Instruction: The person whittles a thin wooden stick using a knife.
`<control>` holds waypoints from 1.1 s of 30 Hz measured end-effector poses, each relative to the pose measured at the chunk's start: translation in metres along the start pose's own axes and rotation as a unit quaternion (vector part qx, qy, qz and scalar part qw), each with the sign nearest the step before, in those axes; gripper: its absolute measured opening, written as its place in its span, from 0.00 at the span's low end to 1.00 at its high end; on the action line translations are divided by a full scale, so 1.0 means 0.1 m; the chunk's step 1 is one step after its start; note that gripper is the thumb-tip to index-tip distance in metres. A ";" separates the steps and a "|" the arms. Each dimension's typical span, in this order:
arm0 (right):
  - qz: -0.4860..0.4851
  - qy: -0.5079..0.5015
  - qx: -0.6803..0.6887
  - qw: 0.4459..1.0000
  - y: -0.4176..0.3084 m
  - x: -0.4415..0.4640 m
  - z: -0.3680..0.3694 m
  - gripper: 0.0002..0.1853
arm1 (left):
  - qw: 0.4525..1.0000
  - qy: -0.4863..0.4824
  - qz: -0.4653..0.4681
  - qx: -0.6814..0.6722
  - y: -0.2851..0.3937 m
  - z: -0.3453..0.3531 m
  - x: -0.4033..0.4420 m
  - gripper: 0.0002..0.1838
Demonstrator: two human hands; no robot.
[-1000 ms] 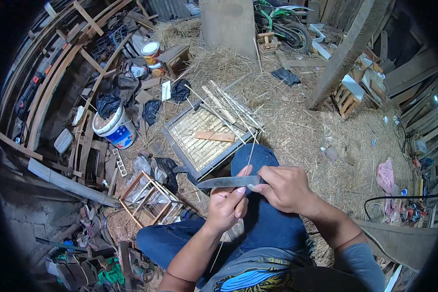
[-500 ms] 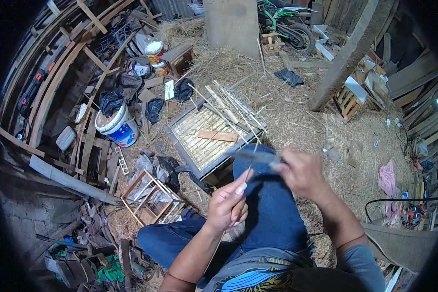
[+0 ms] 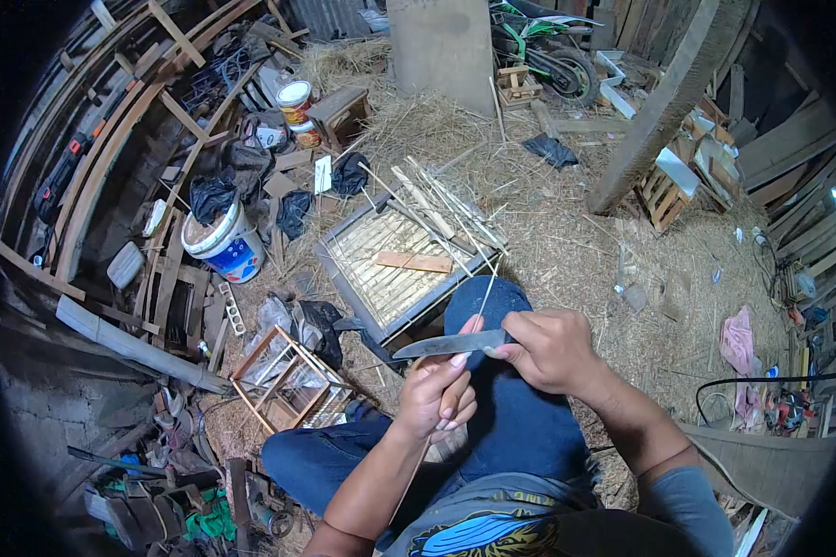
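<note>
My right hand point(image 3: 550, 349) is closed around the handle of a knife point(image 3: 446, 345), its blade pointing left. The blade lies across a thin bamboo strip point(image 3: 489, 292) close to my left fingers. My left hand point(image 3: 437, 397) pinches that strip, which runs from above my knee down past my wrist. Beyond the knee stands a low slatted table point(image 3: 367, 243) with a dark frame. On it rest a flat reddish piece of wood point(image 3: 414, 262) and a pile of thin strips point(image 3: 441, 209).
To the left are a white bucket point(image 3: 223, 243) topped with a black bag and a small wooden frame point(image 3: 293, 381). A wooden post point(image 3: 655, 111) rises at the right. Straw and shavings point(image 3: 567, 241) cover the floor. A motorbike point(image 3: 557, 56) stands at the back.
The knife has come left and down in my right hand, from above the knee onto the strip by my left fingers. My left hand stays nearly in place.
</note>
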State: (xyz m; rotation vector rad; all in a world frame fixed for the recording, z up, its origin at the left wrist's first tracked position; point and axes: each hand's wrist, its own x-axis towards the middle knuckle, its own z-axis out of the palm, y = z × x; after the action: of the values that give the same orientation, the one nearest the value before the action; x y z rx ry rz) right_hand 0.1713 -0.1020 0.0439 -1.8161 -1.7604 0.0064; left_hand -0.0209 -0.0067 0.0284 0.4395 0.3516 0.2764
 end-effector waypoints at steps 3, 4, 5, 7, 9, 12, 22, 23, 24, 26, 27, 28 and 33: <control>0.086 -0.014 -0.060 0.994 0.26 0.03 -0.06 0.18 | 1.000 -0.023 -0.012 0.011 -0.01 -0.03 -0.05 0.26; 0.174 -0.035 -0.106 0.978 0.35 0.03 -0.10 0.19 | 0.999 -0.035 -0.015 0.013 -0.04 -0.01 -0.10 0.25; 0.173 -0.034 -0.104 0.979 0.38 0.02 -0.13 0.19 | 0.999 -0.046 -0.017 0.015 -0.04 0.01 -0.12 0.25; 0.204 0.005 0.073 0.976 0.42 0.02 -0.20 0.16 | 0.999 -0.035 -0.012 0.024 -0.05 -0.01 -0.11 0.25; 0.211 0.024 0.234 0.949 0.29 0.01 -0.06 0.14 | 0.998 -0.040 -0.010 0.040 -0.09 -0.01 -0.07 0.25; 0.222 0.064 0.472 0.851 0.08 0.11 0.02 0.09 | 0.994 -0.018 -0.008 0.103 -0.15 -0.01 -0.02 0.25; 0.191 0.069 0.369 0.907 -0.02 0.16 -0.06 0.13 | 0.988 -0.003 0.051 0.144 -0.03 0.06 0.09 0.25; 0.133 0.041 0.238 0.961 0.02 0.11 -0.11 0.15 | 0.988 -0.003 0.053 0.143 -0.02 0.06 0.09 0.25; 0.132 0.041 0.238 0.961 -0.02 0.08 -0.10 0.15 | 0.989 -0.003 0.050 0.138 -0.02 0.08 0.09 0.26; 0.039 0.034 0.079 0.995 -0.10 -0.01 -0.08 0.15 | 0.990 -0.003 0.045 0.132 -0.02 0.11 0.08 0.26; 0.021 0.046 0.085 0.995 -0.11 -0.04 -0.02 0.15 | 0.992 -0.003 0.037 0.123 -0.03 0.14 0.07 0.26; 0.023 0.046 0.084 0.995 -0.10 -0.05 -0.03 0.15 | 0.993 -0.002 0.030 0.115 -0.03 0.16 0.07 0.26; 0.014 0.038 0.006 0.999 -0.05 -0.02 -0.07 0.16 | 0.994 0.016 0.024 0.103 -0.02 0.18 0.04 0.26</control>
State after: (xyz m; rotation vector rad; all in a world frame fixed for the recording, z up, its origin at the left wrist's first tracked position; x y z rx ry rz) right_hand 0.1695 -0.1070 0.0513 -1.8082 -1.6792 -0.0398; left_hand -0.0098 -0.0139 0.0415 0.6479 0.4023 0.2951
